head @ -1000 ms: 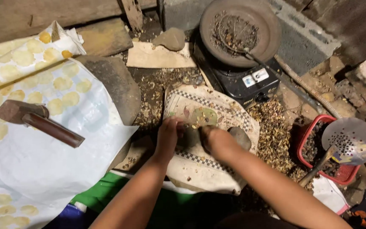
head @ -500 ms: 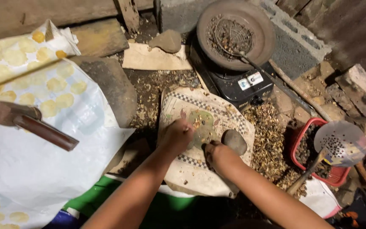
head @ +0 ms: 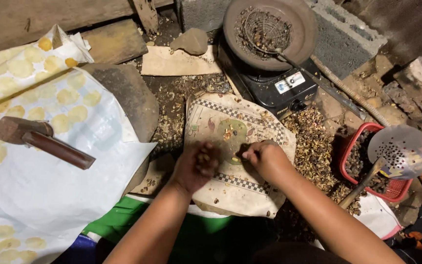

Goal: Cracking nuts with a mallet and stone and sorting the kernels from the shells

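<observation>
Far to the left a white plastic sheet printed with yellow discs (head: 40, 190) covers the ground, and a wooden mallet with a dark handle (head: 37, 139) lies on it, well apart from both hands, set aside where it cannot roll. Beside the sheet a flat grey stone slab (head: 128, 98) rests among scattered husks.

In the middle sits a worn cardboard board with a chequered border (head: 240, 181), laid flat as a working surface so that small pieces stay gathered. The left hand (head: 197, 166) is cupped, fingers curled in around a few small brown nut kernels (head: 203, 157), held just above the board's left edge. The right hand (head: 264, 159) is close beside it, fingertips pressed together, pinching at something small on the board's green centre; what exactly it grips I cannot tell.

Behind the board a black stove (head: 279, 88) carries a round dark pan (head: 301, 44) with a wire basket inside. To the right, a heap of broken shells (head: 313, 146) lies against a red plastic basket (head: 352, 142), with a perforated metal skimmer (head: 399, 151) resting across it.
</observation>
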